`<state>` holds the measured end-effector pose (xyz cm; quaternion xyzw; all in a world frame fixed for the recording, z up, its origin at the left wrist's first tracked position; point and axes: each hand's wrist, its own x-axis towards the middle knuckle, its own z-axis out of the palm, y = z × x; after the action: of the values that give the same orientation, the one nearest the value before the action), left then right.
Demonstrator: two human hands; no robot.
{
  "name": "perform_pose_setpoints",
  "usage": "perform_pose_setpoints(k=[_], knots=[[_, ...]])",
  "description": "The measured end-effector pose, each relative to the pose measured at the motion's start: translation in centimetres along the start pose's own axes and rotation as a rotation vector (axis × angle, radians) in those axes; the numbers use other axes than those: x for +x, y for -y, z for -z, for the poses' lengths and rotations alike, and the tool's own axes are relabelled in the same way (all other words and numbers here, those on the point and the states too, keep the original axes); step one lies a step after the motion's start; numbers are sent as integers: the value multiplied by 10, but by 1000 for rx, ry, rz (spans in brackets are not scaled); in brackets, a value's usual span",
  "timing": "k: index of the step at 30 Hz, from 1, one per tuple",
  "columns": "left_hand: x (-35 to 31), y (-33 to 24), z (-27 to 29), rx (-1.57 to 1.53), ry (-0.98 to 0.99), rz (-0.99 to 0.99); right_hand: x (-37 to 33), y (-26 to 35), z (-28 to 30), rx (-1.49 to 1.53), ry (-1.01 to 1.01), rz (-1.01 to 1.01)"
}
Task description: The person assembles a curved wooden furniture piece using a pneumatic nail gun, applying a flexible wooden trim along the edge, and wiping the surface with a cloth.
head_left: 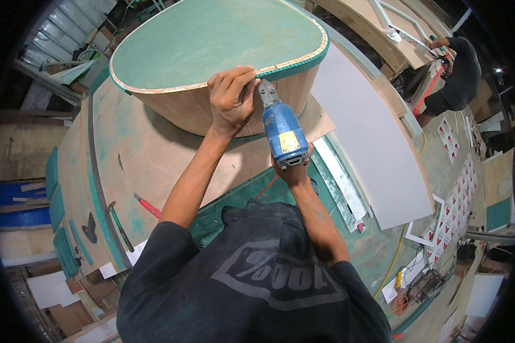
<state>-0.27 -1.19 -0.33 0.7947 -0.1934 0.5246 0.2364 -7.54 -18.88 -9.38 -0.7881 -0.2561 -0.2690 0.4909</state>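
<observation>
Centre frame: right hand (292, 170) wrapped around the blue power tool (282, 130), nose against the rim of the green-topped rounded plywood form (212, 40). Left hand (230, 98) pressed on the form's edge just beside the tool, fingers curled narrow, holding nothing. Lower left: red-handled tool (147, 206) lies on the plywood sheet (154, 154).
</observation>
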Motion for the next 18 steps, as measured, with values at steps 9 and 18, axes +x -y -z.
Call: perform_pose_setpoints(k=[9, 18], knots=[[2, -2, 5, 16, 34, 10, 8, 12, 2, 117, -37, -5], [-6, 22, 31, 72, 33, -82, 3, 23, -6, 126, 6, 16]])
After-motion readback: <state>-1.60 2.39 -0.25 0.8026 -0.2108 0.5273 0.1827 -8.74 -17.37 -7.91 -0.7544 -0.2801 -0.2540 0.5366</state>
